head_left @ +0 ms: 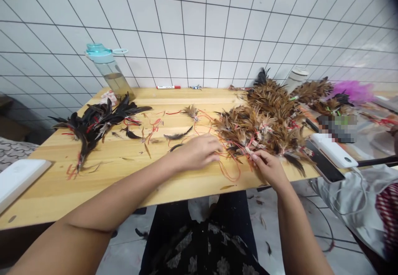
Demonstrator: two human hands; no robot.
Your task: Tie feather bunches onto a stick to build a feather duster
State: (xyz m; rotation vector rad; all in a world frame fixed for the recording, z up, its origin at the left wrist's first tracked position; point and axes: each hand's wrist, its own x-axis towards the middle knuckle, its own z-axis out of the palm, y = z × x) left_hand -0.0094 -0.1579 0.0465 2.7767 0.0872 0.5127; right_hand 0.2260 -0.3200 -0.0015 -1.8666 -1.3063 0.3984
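My right hand (270,168) pinches the pale, bound end of a bunch of brown feathers (248,149) at the front of a large feather pile (267,117). Just left of it, my left hand (200,151) has its fingers curled, with thin red string (230,176) running up to the fingertips. The string lies in loose loops on the wooden table (192,186) below and between both hands. A small separate feather bunch (190,111) lies beyond my left hand. Behind that forearm are a single dark feather (178,135) and red string scraps (155,126).
Black feather bunches (93,119) lie left, near a water bottle (113,74). A red-and-white marker (168,87) lies by the tiled wall. To the right are a phone (325,163), a white power bank (334,150), purple feathers (351,91) and another person's checked sleeve (387,212).
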